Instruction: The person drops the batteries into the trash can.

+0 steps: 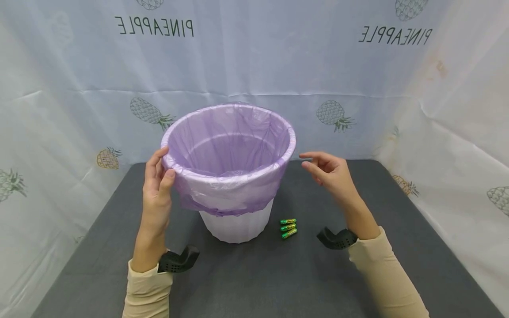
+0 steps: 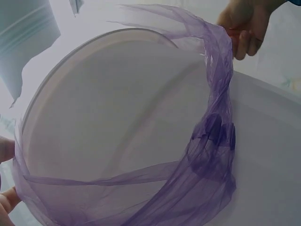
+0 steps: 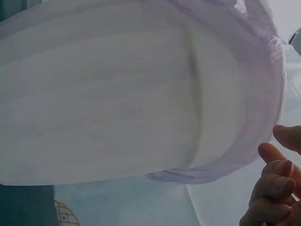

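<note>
Bin: on table, left of centre, toward far edge. Liner: over bin's top, left hand grasping both there. Right hand: released, holding nothing, beside liner. Risk: one-sided left tug could tip bin or slip liner.

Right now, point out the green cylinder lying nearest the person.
The front cylinder, lowest in the head view; the middle cylinder and rear cylinder lie farther back.

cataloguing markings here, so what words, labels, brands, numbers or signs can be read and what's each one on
"PINEAPPLE", mirrored, on the backdrop, upper left
"PINEAPPLE", mirrored, on the backdrop, upper right
Small green cylinders: any print too small to read
Purple-lined bin: no text visible
</note>
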Action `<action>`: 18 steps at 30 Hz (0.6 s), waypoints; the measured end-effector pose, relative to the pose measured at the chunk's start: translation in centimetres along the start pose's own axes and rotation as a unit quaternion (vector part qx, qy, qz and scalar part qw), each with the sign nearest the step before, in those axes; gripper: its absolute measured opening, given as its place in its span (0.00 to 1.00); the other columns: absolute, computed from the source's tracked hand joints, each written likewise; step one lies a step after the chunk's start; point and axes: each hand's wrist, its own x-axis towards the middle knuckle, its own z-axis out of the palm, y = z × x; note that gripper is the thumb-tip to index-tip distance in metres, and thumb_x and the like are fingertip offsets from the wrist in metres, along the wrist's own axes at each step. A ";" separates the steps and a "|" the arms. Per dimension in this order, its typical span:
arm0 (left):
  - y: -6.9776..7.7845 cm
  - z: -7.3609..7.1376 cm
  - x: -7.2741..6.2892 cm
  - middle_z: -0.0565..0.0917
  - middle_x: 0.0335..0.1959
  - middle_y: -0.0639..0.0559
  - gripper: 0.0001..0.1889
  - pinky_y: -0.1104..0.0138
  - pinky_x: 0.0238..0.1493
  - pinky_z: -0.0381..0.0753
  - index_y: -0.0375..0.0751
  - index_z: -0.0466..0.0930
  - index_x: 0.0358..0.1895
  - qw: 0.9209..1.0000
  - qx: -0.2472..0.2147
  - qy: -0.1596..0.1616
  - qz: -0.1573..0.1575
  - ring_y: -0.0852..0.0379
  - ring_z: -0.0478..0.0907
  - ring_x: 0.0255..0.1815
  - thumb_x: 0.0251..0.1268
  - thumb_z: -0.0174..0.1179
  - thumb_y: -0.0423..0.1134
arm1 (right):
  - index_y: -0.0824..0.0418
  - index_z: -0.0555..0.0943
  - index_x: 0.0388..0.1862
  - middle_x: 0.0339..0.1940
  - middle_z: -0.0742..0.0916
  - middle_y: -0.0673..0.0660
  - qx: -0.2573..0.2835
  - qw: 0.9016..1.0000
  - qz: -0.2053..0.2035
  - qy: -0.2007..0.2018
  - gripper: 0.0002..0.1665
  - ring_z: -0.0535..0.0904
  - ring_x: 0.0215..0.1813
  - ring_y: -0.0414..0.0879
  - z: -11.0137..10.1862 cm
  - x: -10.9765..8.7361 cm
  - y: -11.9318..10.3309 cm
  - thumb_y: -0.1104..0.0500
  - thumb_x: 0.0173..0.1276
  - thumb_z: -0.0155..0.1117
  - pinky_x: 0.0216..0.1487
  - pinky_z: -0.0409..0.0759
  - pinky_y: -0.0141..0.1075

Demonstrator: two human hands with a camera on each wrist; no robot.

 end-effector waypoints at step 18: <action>0.0 0.0 0.0 0.70 0.60 0.54 0.23 0.74 0.55 0.68 0.51 0.64 0.66 1.000 0.008 0.003 -0.003 0.63 0.69 0.51 0.70 0.45 0.32 | 0.48 0.85 0.40 0.15 0.71 0.41 -0.027 0.998 0.047 -0.007 0.16 0.61 0.16 0.36 0.7 -3.2 5.4 0.69 0.67 0.58 0.18 0.60 0.36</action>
